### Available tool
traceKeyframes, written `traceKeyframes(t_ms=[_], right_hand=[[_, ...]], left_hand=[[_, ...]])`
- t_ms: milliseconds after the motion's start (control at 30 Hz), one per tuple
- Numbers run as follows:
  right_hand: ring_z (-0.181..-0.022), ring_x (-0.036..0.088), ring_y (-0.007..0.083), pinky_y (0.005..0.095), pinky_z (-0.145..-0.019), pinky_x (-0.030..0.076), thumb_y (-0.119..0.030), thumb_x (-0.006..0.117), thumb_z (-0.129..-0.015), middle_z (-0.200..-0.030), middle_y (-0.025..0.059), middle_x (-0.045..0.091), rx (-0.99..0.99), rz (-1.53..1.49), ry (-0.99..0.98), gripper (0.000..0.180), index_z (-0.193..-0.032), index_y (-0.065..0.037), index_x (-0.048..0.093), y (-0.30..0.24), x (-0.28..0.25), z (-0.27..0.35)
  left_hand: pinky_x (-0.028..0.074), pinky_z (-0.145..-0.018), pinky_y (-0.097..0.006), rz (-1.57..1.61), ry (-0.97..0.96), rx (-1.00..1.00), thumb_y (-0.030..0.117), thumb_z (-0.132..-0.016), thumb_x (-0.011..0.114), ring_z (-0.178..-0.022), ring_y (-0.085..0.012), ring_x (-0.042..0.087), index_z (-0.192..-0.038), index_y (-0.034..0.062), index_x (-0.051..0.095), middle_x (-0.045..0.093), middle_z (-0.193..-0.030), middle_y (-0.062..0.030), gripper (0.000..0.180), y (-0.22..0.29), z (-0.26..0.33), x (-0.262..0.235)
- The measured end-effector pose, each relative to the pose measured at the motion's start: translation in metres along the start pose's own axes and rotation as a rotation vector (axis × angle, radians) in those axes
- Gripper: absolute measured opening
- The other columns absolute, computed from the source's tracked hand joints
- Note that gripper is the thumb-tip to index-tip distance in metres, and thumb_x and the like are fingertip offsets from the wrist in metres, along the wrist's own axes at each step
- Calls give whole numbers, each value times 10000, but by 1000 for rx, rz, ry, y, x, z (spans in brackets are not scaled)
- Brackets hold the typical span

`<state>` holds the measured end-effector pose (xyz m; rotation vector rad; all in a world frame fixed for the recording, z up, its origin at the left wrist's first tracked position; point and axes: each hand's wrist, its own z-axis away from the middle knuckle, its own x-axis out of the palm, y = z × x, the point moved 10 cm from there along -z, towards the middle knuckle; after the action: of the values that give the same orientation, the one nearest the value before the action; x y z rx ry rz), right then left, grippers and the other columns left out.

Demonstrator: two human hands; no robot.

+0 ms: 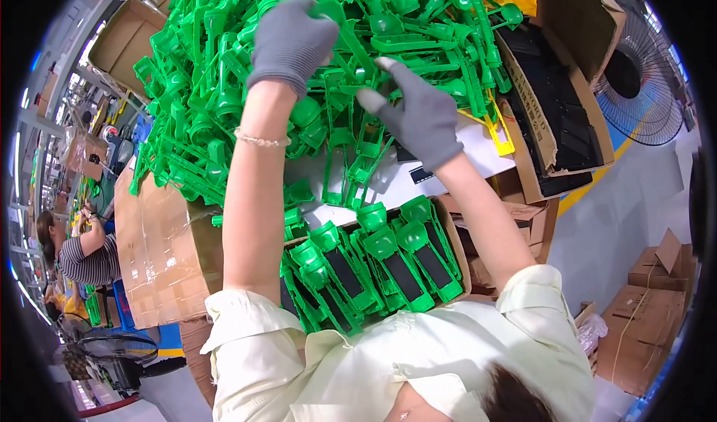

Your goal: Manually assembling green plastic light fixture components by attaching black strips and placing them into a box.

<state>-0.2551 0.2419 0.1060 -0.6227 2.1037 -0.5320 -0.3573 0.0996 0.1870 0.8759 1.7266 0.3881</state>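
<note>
My left hand (295,41), in a grey glove, is closed on a long green plastic part (349,39) above a large heap of similar green parts (216,86). My right hand (422,116), gloved in grey with pale fingertips, is close to that part's lower end. Its thumb and forefinger are spread apart, and I see nothing gripped between them. Nearer my body, a cardboard box (461,261) holds several green parts fitted with black strips (399,276), lying in rows. The heap partly hides the white tabletop (478,149).
At the right stands an open carton (609,134) of black pieces (556,101), with a yellow plastic part (499,134) beside it. Beyond are a fan (642,78) and stacked cartons (635,332). Cardboard (160,250) covers the left side. A person in stripes (93,261) works far left.
</note>
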Motion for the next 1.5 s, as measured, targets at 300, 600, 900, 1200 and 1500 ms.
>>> traceKeyframes(t_ms=[300, 600, 900, 1200, 1500], right_hand=[[-614, 602, 157, 302, -611, 479, -539, 700, -701, -838, -4, 645, 22, -21, -93, 690, -1251, -172, 505, 10, 19, -10], [-683, 598, 78, 251, -628, 473, -349, 704, -780, -855, -5, 667, 184, -176, -158, 358, -1063, -136, 653, 72, -19, 14], [-802, 607, 239, 368, -654, 493, -143, 671, -661, -887, 24, 605, -276, 277, -739, 233, -891, -125, 642, 115, 49, 108], [-876, 568, 229, 387, -693, 470, -161, 650, -684, -892, 52, 563, -639, 582, -858, 224, -895, -107, 597, 111, 66, 116], [-546, 529, 118, 246, -498, 404, -165, 577, -860, -717, 46, 608, 258, -389, -517, 147, -963, -62, 568, 81, -7, 114]], left_hand=[[498, -562, -238, 274, 134, 89, 69, -799, 569, -594, -171, 664, -947, -50, 588, 654, -802, -106, 191, 3, 50, -65], [543, -589, -242, 545, 304, -5, 82, -869, 558, -745, -220, 659, -1097, -47, 525, 629, -1016, -210, 264, -29, 139, -104], [486, -536, -203, 1021, 93, -555, 76, -845, 580, -721, -189, 612, -1226, -74, 478, 596, -1026, -187, 421, -120, 247, -20], [464, -531, -208, 1121, 1, -695, 69, -872, 560, -738, -207, 604, -1201, -45, 508, 608, -1024, -162, 353, -122, 283, 14], [536, -593, -230, 1201, -133, -774, 60, -877, 553, -751, -205, 642, -1182, -46, 525, 626, -1015, -165, 324, -117, 298, 44]])
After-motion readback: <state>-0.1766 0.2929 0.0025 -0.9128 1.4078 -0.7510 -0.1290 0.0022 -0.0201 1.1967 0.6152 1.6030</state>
